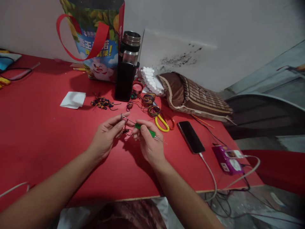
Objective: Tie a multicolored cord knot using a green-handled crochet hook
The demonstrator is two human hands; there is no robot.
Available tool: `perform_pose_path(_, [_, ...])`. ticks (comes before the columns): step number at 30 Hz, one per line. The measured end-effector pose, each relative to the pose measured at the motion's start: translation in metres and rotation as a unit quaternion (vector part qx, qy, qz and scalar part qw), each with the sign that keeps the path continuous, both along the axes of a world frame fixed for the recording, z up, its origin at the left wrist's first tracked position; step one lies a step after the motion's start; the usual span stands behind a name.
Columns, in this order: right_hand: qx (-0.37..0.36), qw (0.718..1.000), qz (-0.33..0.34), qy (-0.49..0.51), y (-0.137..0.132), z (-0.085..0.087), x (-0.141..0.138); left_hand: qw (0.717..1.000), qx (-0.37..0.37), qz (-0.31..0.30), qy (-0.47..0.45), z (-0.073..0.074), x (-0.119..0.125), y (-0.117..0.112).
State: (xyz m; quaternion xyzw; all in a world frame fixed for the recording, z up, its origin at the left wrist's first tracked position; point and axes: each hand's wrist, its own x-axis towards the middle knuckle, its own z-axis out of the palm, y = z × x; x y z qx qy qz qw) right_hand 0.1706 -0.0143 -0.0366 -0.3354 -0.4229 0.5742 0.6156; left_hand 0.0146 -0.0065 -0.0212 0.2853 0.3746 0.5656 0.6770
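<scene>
My right hand (149,140) grips a crochet hook by its green handle (150,131), the metal tip pointing left toward my other hand. Dark yarn is pinched between the thumb and fingers of my left hand (108,133), and a loop of it runs over the forefinger by the hook's tip. A small dark piece of yarn work (125,131) hangs between the two hands. Just beyond them lie several wound bundles of multicoloured yarn (149,99). A heap of dark and orange knotted yarn pieces (102,102) rests further left.
Scissors (162,123) with yellow and red handles lie right of the yarn. Phones stand upright (125,81) and lie charging (191,137). Behind are a steel flask (130,47), a printed bag (100,41) and a brown cushion (195,95). A purple box (226,159) has cables.
</scene>
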Motion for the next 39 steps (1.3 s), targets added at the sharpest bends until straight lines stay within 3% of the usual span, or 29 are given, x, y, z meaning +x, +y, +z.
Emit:
perform_pose_path(6, [0.002,0.999,-0.011,-0.042,-0.003,-0.003,0.001,0.999,0.028,0.019,0.022,-0.001,-0.001,0.0])
perform_pose_path(16, [0.006,0.991,-0.049,-0.124,-0.004,0.0,0.001,0.994,0.07,-0.009,0.085,0.003,-0.003,-0.006])
perform_pose_path(20, [0.05,0.965,-0.107,-0.234,-0.011,0.007,-0.002,0.992,0.072,-0.007,0.099,0.005,0.004,-0.009])
perform_pose_path(23, [0.131,0.93,-0.152,-0.309,-0.018,0.009,-0.006,0.996,0.047,-0.003,0.069,0.004,0.008,-0.012])
perform_pose_path(27, [0.197,0.907,-0.149,-0.34,-0.022,0.007,-0.006,1.0,0.001,0.004,0.003,0.008,0.007,-0.012])
perform_pose_path(35, [0.164,0.937,-0.103,-0.29,-0.017,0.005,0.0,1.0,-0.006,-0.005,-0.012,0.018,-0.004,-0.008])
perform_pose_path(39, [0.16,0.938,-0.1,-0.29,-0.017,0.007,0.0,1.0,-0.017,-0.006,-0.02,0.021,-0.006,-0.005])
